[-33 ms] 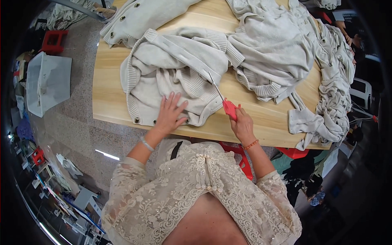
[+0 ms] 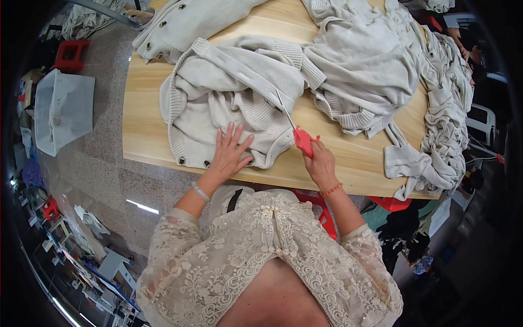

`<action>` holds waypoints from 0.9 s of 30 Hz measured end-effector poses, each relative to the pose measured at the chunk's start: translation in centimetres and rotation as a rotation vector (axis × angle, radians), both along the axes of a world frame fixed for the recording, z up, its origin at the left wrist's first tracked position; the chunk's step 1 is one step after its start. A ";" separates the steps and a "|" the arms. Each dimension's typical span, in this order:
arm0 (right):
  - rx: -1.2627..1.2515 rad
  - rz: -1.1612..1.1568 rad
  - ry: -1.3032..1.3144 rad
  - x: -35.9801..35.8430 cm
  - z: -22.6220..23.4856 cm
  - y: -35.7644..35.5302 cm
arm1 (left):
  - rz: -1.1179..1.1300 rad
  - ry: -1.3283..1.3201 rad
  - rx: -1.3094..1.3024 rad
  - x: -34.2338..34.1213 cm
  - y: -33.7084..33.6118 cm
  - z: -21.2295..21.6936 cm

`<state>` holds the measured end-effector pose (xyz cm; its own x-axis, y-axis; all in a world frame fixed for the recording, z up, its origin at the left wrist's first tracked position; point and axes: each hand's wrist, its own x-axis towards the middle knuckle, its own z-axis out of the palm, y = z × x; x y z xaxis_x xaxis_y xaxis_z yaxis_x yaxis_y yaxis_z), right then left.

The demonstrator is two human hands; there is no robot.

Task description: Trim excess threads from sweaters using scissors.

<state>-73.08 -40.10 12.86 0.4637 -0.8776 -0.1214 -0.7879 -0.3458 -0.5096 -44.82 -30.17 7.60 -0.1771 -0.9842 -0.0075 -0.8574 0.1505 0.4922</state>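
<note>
Cardigan: a pale grey-cream knit cardigan (image 2: 199, 117) lies rumpled near the front edge of the counter, between the two hands, its ribbed bands folded and turned outward.
Buttons: dark, round buttons (image 2: 207, 163) show along its near edge, one of them right beside the left thumb.
Scissors: red-handled scissors (image 2: 303, 141) point up and leftward over the cardigan's right part, tip by the long front band; whether the blades are parted cannot be told.
Right hand: closed around the red handles, this hand (image 2: 321, 163) is just beyond the cardigan's right edge.
Left hand: flat, palm down and fingers fanned wide, this hand (image 2: 231, 155) presses on the lower part of the cardigan and covers some of its near edge.
Wrists: a pale bangle (image 2: 200, 191) on the left, an orange bead bracelet (image 2: 332, 190) on the right.
Counter: light wood-grain counter (image 2: 140, 114), largely covered by knitwear.
Knitwear around: a second buttoned garment (image 2: 204, 24) at the far left, a large heap (image 2: 365, 65) just right of the cardigan, and a twisted pile (image 2: 444, 114) along the right end.
Floor: a translucent white bin (image 2: 76, 109) and a red stool (image 2: 71, 54) stand left of the counter.
Writing: pale print on dark cloth (image 2: 462, 20) at the upper right, too small to make out.
</note>
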 end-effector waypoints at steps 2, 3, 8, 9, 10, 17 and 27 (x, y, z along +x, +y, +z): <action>-0.048 0.012 0.005 2.9 -1.0 -1.1 | 0.011 -0.137 0.045 -1.4 -0.1 -1.4; -0.097 0.025 0.001 4.1 -1.4 -1.6 | 0.036 -0.093 0.041 -1.7 -0.3 -2.2; -0.074 0.068 0.203 4.6 -5.1 -4.2 | -0.041 -0.081 -0.050 -3.3 -4.8 -3.5; -0.082 0.062 0.268 3.9 -5.3 -4.8 | -0.029 -0.083 -0.114 -3.4 -5.7 -3.7; -0.151 0.095 0.224 2.7 -5.2 -5.4 | -0.018 -0.084 -0.128 -3.5 -6.4 -3.9; -0.343 0.023 0.081 -1.1 1.0 -4.0 | 0.104 0.063 -0.179 -2.8 -3.5 -0.1; 0.270 0.332 -0.003 2.9 3.2 2.1 | 0.720 0.041 -0.160 7.0 7.8 -1.7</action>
